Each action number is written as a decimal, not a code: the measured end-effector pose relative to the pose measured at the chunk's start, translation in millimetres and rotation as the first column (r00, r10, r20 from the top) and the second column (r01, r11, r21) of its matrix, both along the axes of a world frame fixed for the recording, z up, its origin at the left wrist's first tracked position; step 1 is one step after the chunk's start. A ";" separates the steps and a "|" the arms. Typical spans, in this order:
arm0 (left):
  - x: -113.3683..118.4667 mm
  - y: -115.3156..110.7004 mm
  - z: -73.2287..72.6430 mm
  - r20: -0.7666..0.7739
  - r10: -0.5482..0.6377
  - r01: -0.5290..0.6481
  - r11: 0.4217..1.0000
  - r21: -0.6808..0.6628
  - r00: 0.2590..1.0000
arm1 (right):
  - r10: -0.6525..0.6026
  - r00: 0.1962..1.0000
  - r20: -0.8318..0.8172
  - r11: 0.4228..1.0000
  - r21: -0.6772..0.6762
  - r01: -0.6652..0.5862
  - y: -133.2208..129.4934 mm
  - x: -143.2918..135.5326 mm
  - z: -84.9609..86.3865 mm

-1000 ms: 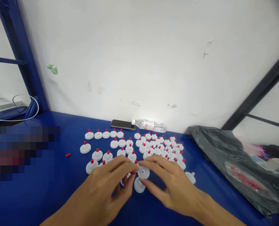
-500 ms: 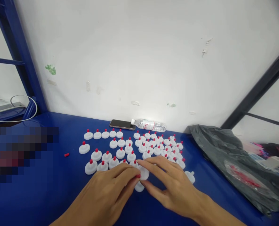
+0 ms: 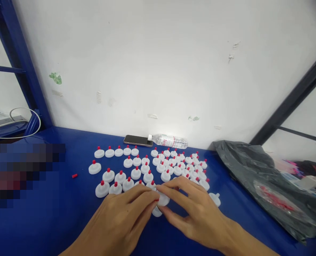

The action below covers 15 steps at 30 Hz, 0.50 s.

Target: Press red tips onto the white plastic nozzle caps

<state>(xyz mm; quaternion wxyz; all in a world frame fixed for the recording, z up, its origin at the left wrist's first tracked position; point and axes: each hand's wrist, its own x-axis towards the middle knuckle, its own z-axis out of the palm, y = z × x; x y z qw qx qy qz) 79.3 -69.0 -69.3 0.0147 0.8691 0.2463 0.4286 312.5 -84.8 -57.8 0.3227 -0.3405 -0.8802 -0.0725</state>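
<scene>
Two hands meet above the blue counter (image 3: 59, 209). The left hand (image 3: 123, 217) pinches one red tip (image 3: 157, 200) between closed thumb and fingers; the right hand (image 3: 196, 211), moderately spread, grips one white lid (image 3: 163, 200) by its edge. Below lies one partly hidden lid (image 3: 156, 212); at right, one lid without a tip (image 3: 215, 200). Nineteen red-tipped lids (image 3: 135, 174) are visible at left; the denser right-hand group (image 3: 177, 171) overlaps too much for counting. Also present: one loose red tip (image 3: 75, 176), one phone (image 3: 138, 140), one bottle (image 3: 171, 141), one dark bag (image 3: 243, 167).
</scene>
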 end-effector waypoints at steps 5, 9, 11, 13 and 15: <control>0.6 -1.7 -0.6 -0.017 0.026 -0.025 0.999 0.023 1.000 | 0.002 1.000 -0.010 0.998 0.060 -0.001 -0.9 0.7 1.7; 0.5 -2.3 4.5 0.071 0.045 -0.038 0.995 -0.093 0.996 | 0.061 0.997 -0.053 0.991 0.120 -0.054 -1.6 2.0 4.4; 0.3 -1.0 7.1 0.117 0.071 -0.049 0.982 -0.184 0.991 | 0.096 0.993 -0.070 0.988 0.129 -0.086 -2.7 3.2 6.7; -0.2 1.2 7.5 0.134 0.087 -0.049 0.962 -0.268 0.987 | 0.125 0.989 -0.080 0.985 0.129 -0.114 -3.9 4.6 8.5; -1.0 3.3 5.6 0.139 0.075 -0.032 0.956 -0.291 0.987 | 0.142 0.986 -0.085 0.983 0.125 -0.131 -4.8 5.7 9.0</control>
